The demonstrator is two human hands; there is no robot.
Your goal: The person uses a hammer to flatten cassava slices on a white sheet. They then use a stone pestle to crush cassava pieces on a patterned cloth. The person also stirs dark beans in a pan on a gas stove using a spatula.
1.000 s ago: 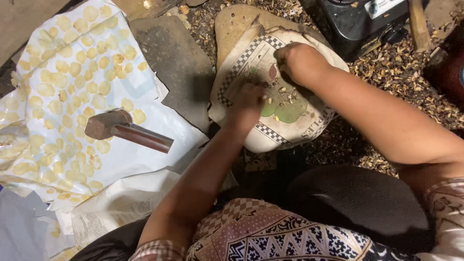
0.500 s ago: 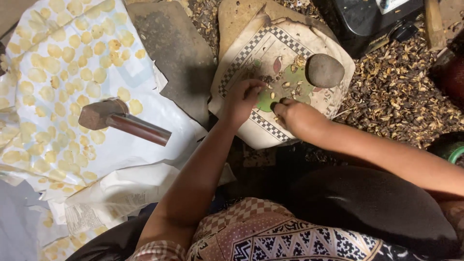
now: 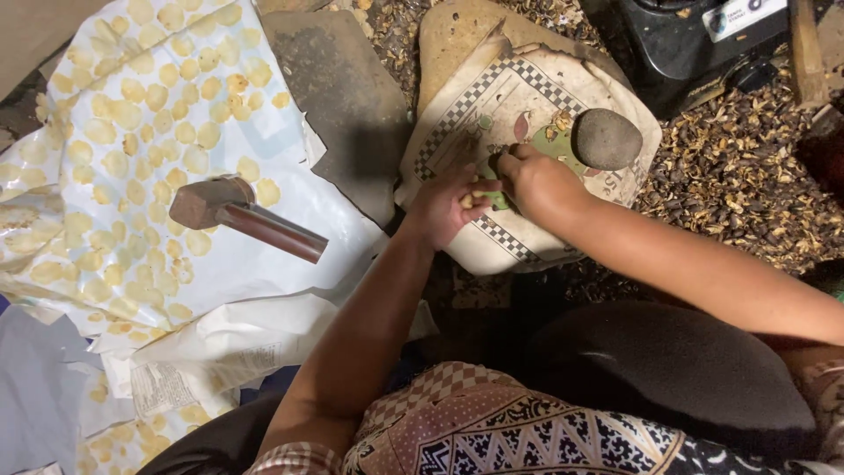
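My left hand (image 3: 444, 207) and my right hand (image 3: 538, 180) meet over a stone slab covered with a patterned plastic sheet (image 3: 492, 101). Their fingertips pinch a small pale piece (image 3: 479, 195) together on the sheet; which hand holds it I cannot tell. A round grey stone (image 3: 607, 138) lies on the sheet just right of my right hand, touching nothing I hold. A hammer (image 3: 242, 215) with a reddish handle rests on the white plastic to the left, away from both hands.
A white plastic sheet (image 3: 281, 189) at the left carries several flat yellow discs (image 3: 158, 114). Brown husks and shells (image 3: 738, 185) litter the ground at the right. A flat dark stone (image 3: 343, 97) lies between sheet and slab. A black box (image 3: 694, 40) stands top right.
My right hand let go of the round stone, left it on the slab and came down beside my left hand. Both hands now pinch at one spot on the sheet.
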